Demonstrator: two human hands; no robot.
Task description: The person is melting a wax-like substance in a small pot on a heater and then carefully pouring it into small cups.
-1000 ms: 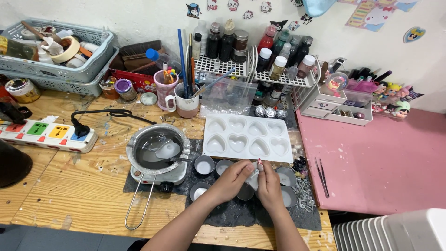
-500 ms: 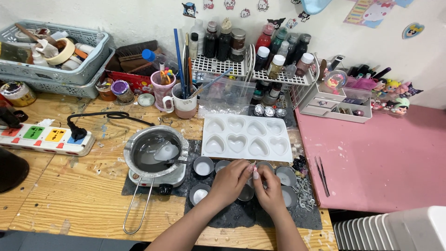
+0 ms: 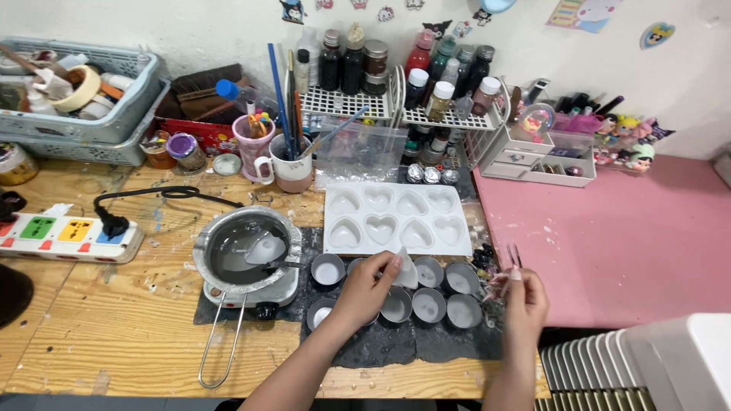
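Since prev. frame, right hand (image 3: 524, 298) had swung out to desk edge, grip pinching thin tweezers (image 3: 509, 266). Left hand (image 3: 365, 288) stayed over small metal cups (image 3: 428, 304), grip pinching a white wax piece (image 3: 406, 268) above them, prob. for steadiness. Beyond: white heart mould (image 3: 392, 219), w/ unlabelled-looking dark bottles (image 3: 352, 67) on wire rack, cartoon stickers (image 3: 386, 13) on wall.

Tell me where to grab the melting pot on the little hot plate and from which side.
Grip the long wire handle near its looped end, coming from the table's front edge. The melting pot sits on the small hot plate holding liquid wax, so its rim is likely hot; the handle sticks out toward the person, clear of the small cups and the left hand.
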